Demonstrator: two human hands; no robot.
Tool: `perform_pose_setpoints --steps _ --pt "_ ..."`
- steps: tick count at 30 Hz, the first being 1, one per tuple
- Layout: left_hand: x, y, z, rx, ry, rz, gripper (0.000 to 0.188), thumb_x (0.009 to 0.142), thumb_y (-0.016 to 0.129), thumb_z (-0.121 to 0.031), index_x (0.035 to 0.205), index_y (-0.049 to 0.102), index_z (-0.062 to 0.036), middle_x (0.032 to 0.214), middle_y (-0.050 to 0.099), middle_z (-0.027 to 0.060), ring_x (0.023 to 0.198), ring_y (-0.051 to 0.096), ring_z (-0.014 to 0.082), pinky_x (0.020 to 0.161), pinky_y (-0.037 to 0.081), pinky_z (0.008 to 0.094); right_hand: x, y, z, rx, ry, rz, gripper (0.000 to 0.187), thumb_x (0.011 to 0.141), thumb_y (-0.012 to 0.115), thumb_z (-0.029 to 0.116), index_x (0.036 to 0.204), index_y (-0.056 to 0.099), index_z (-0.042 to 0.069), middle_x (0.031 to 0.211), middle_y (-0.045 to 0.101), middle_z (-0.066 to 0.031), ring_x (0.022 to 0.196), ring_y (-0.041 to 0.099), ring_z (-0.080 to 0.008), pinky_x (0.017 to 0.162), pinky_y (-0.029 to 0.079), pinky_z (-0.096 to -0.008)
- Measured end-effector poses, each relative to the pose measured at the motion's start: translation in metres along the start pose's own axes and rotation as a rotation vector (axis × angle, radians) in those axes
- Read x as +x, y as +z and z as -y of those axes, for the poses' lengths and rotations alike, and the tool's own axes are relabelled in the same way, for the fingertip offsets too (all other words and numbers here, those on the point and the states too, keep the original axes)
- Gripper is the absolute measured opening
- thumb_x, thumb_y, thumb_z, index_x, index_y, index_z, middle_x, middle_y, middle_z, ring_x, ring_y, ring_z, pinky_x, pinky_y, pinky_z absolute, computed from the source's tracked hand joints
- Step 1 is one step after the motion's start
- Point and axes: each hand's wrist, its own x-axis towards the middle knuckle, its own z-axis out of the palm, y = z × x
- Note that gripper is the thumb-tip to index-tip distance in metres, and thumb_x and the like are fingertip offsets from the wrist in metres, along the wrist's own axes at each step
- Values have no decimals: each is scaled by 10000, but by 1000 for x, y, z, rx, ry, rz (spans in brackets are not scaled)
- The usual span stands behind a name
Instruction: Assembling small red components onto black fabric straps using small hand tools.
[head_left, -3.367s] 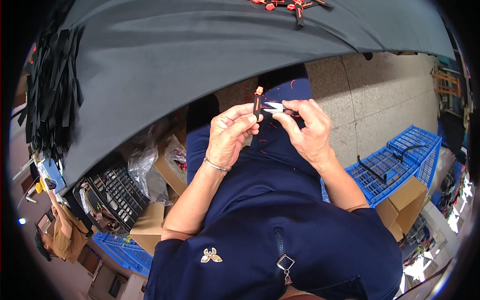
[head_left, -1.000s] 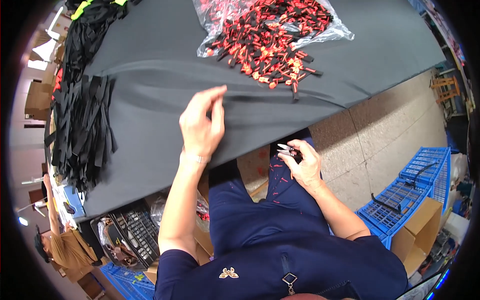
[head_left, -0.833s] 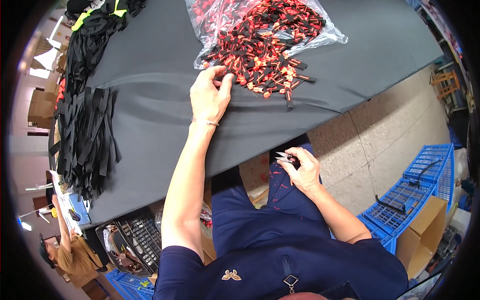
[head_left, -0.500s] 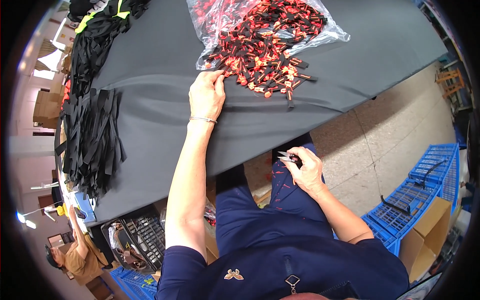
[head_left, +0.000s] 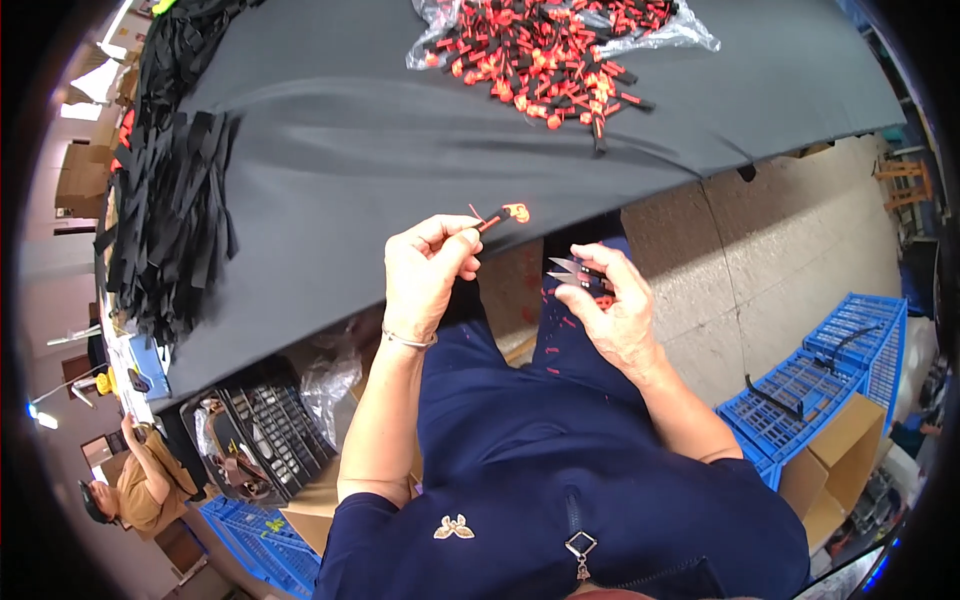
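A small black-and-red tag (head_left: 499, 217) is over the front edge of the table (head_left: 300, 190), pinched between thumb and fingers of the left hand (head_left: 425, 275); a thin red thread (head_left: 475, 212) pokes up. Just off the table's edge, the half-curled right hand (head_left: 622, 305) holds snips (head_left: 564, 271), blades parted. A slip could nick tag or fingertips, the thread being so near both. Hands have room between that edge and the pile (head_left: 550, 75) farther back.

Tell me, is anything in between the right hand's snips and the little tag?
Nothing visible: an open gap lies between the snips in the right hand and the black-and-red tag pinched in the left hand.
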Motion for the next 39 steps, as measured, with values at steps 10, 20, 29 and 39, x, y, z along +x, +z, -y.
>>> perform_pose_setpoints --steps 10,20,29,39 --pt "-37 0 22 398 123 39 104 777 625 -32 838 695 13 638 587 -41 562 464 3 524 395 169 16 2 36 -353 -369 97 242 747 751 248 822 610 66 678 572 -33 588 539 -215 517 444 -318" --pt "-25 -7 23 255 -99 225 143 817 610 -90 853 675 32 638 596 -9 563 515 30 531 431 197 19 4 19 -512 -554 112 265 701 761 274 835 622 92 705 562 9 607 526 -175 522 439 -285" --pt "-14 -6 23 140 -267 319 146 813 583 -89 858 682 9 675 616 16 563 534 53 535 456 199 20 0 8 -552 -614 97 283 685 764 286 860 637 103 722 571 28 616 518 -155 530 432 -267" --pt "-13 0 22 124 -302 308 125 846 597 -111 838 671 -11 663 607 0 541 531 39 513 430 173 26 -1 -6 -474 -653 53 317 649 781 276 875 648 99 728 591 22 600 518 -154 521 433 -263"
